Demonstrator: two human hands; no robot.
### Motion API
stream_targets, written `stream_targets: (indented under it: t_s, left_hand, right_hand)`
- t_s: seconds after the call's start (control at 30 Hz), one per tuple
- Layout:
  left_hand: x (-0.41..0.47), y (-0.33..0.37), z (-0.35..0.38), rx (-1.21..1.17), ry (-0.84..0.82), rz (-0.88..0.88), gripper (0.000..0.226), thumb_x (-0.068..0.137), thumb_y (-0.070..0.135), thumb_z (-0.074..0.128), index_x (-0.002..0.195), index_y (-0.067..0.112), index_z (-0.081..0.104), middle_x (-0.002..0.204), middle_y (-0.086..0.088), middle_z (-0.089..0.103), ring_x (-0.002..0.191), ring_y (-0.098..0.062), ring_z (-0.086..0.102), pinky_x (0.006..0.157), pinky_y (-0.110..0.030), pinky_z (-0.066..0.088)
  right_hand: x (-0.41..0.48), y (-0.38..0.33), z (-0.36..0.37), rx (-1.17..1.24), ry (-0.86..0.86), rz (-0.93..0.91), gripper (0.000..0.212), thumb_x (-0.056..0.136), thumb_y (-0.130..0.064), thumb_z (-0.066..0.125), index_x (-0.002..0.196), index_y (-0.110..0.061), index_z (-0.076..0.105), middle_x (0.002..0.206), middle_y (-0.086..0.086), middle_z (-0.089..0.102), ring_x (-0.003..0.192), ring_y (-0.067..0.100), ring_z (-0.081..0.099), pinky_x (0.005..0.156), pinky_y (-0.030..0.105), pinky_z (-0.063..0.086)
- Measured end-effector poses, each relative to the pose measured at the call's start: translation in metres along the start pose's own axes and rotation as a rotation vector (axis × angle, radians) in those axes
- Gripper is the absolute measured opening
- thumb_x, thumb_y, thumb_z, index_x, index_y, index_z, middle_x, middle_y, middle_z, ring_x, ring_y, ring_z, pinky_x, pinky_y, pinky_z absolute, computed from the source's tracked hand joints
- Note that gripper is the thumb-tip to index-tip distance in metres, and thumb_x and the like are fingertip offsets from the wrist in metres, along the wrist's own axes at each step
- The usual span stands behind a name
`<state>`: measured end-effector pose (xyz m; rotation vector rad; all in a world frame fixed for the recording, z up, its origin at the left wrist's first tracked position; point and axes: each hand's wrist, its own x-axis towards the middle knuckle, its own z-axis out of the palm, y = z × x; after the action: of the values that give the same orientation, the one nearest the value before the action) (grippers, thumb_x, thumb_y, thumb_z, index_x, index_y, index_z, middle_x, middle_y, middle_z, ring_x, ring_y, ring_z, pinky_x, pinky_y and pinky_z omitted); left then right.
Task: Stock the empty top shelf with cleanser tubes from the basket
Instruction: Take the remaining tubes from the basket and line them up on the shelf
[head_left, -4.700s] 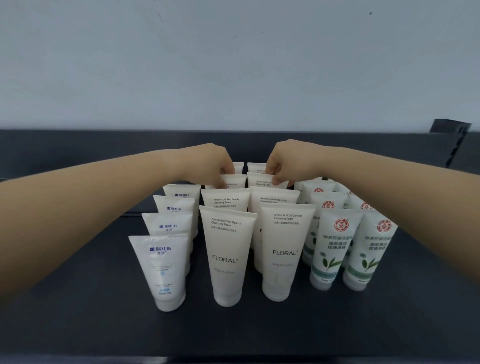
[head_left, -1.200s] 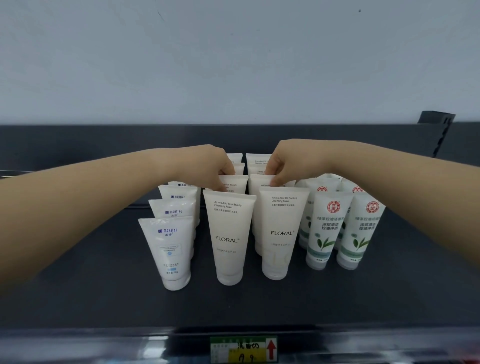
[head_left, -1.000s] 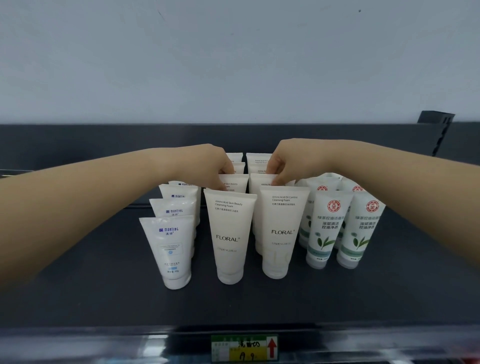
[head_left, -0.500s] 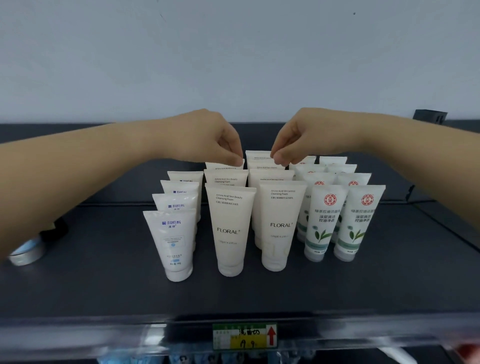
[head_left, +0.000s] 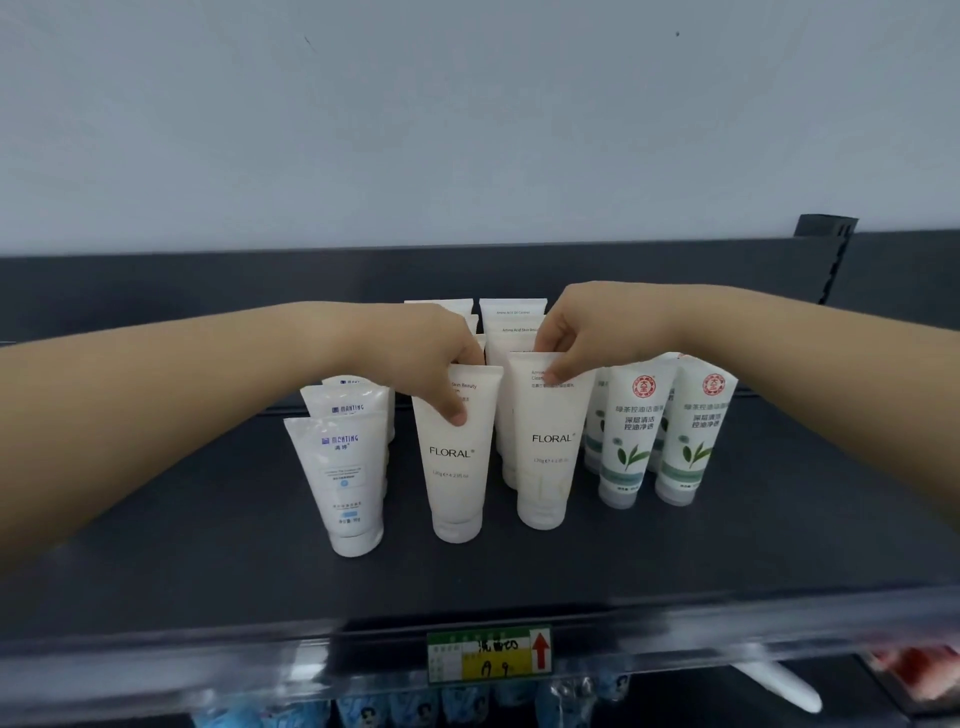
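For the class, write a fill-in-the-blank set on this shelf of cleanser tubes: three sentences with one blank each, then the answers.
1. The left hand and the right hand each pinch a front tube printed ____.
2. The MANTING tubes stand to the ____ of those.
3. The arrow on the price tag is ____.

Missing words: FLORAL; left; red.

L forearm (head_left: 208, 410) & R forearm (head_left: 789, 374) bare, stretched fwd, converging. L hand (head_left: 431, 358) knuckles up, thumb in front, pinches left front FLORAL tube (head_left: 457, 467) top; R hand (head_left: 587, 327) likewise on right front FLORAL tube (head_left: 550, 452).
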<state>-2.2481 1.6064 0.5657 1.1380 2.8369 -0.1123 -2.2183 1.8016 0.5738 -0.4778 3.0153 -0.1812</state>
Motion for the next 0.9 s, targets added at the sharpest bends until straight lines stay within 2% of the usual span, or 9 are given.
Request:
stream_targets:
  t_s: [0.07,0.13,0.23,0.33,0.5,0.63,0.7,0.8,0.9]
  left_hand:
    - [0.0009,-0.0013,0.0015,0.007,0.006,-0.009,0.021,0.08,0.039,0.072,0.091,0.022,0.067,0.064,0.013,0.056,0.053,0.001,0.05,0.051,-0.016,0.034]
    - [0.0013,-0.0019,0.0022,0.02,0.012,-0.011,0.024,0.079,0.04,0.071,0.091,0.019,0.067,0.064,0.01,0.056,0.054,-0.002,0.049,0.051,-0.018,0.034]
    - [0.0023,-0.0018,0.0036,0.044,0.029,-0.012,0.027,0.08,0.04,0.071,0.091,0.016,0.067,0.064,0.009,0.054,0.054,-0.003,0.048,0.051,-0.019,0.034]
    - [0.0036,-0.0021,0.0045,0.053,0.049,-0.017,0.028,0.08,0.04,0.071,0.088,0.014,0.066,0.059,0.008,0.051,0.047,-0.002,0.045,0.045,-0.016,0.033]
    - [0.0048,-0.0036,0.0044,0.042,0.045,-0.018,0.028,0.08,0.04,0.071,0.09,0.015,0.067,0.063,0.008,0.055,0.052,-0.004,0.048,0.05,-0.02,0.036]
    - [0.0051,-0.005,0.0031,0.035,0.055,-0.027,0.027,0.08,0.038,0.072,0.081,0.013,0.063,0.053,0.008,0.048,0.038,0.003,0.047,0.036,-0.011,0.032]
    - [0.0052,-0.0054,0.0028,0.032,0.058,-0.031,0.028,0.08,0.037,0.072,0.083,0.011,0.064,0.053,0.007,0.048,0.036,0.002,0.046,0.035,-0.009,0.032]
    - [0.0062,-0.0056,0.0025,0.026,0.049,-0.031,0.026,0.08,0.037,0.072,0.081,0.013,0.063,0.055,0.008,0.049,0.036,0.002,0.046,0.033,-0.008,0.03]
    - [0.0067,-0.0045,0.002,0.047,0.049,-0.029,0.024,0.08,0.038,0.072,0.078,0.017,0.061,0.057,0.008,0.049,0.041,-0.003,0.043,0.033,-0.008,0.03]
  right_hand:
    - [0.0017,0.0002,0.0037,0.002,-0.005,0.002,0.019,0.084,-0.031,0.069,0.097,-0.018,0.072,0.092,-0.002,0.072,0.081,0.017,0.066,0.075,0.035,0.056]
    - [0.0026,-0.0001,0.0068,0.0,0.001,-0.003,0.018,0.084,-0.03,0.068,0.096,-0.016,0.072,0.088,-0.003,0.071,0.072,0.011,0.061,0.064,0.024,0.049]
    - [0.0044,0.0007,0.0084,0.01,0.011,-0.012,0.016,0.085,-0.028,0.068,0.096,-0.016,0.072,0.089,-0.004,0.071,0.082,0.015,0.065,0.073,0.03,0.051]
    - [0.0054,0.0013,0.0093,0.028,0.01,-0.026,0.015,0.085,-0.027,0.068,0.096,-0.017,0.072,0.09,-0.006,0.072,0.086,0.014,0.066,0.081,0.035,0.055]
    - [0.0066,0.0025,0.0102,0.059,0.023,-0.05,0.011,0.084,-0.026,0.069,0.091,-0.018,0.073,0.085,-0.007,0.072,0.079,0.012,0.065,0.075,0.032,0.053]
    - [0.0073,0.0036,0.0103,0.087,0.017,-0.051,0.011,0.084,-0.026,0.069,0.092,-0.019,0.073,0.086,-0.008,0.073,0.084,0.015,0.068,0.081,0.036,0.056]
    - [0.0071,0.004,0.0104,0.097,0.019,-0.054,0.009,0.084,-0.026,0.069,0.09,-0.02,0.073,0.083,-0.009,0.072,0.08,0.011,0.067,0.077,0.033,0.055]
    - [0.0059,0.0036,0.0109,0.11,0.019,-0.057,0.003,0.084,-0.024,0.069,0.084,-0.022,0.071,0.072,-0.013,0.068,0.059,-0.002,0.059,0.058,0.016,0.046]
    - [0.0068,0.0039,0.011,0.124,0.022,-0.059,0.005,0.084,-0.024,0.069,0.087,-0.021,0.072,0.076,-0.013,0.07,0.064,-0.001,0.06,0.062,0.018,0.046]
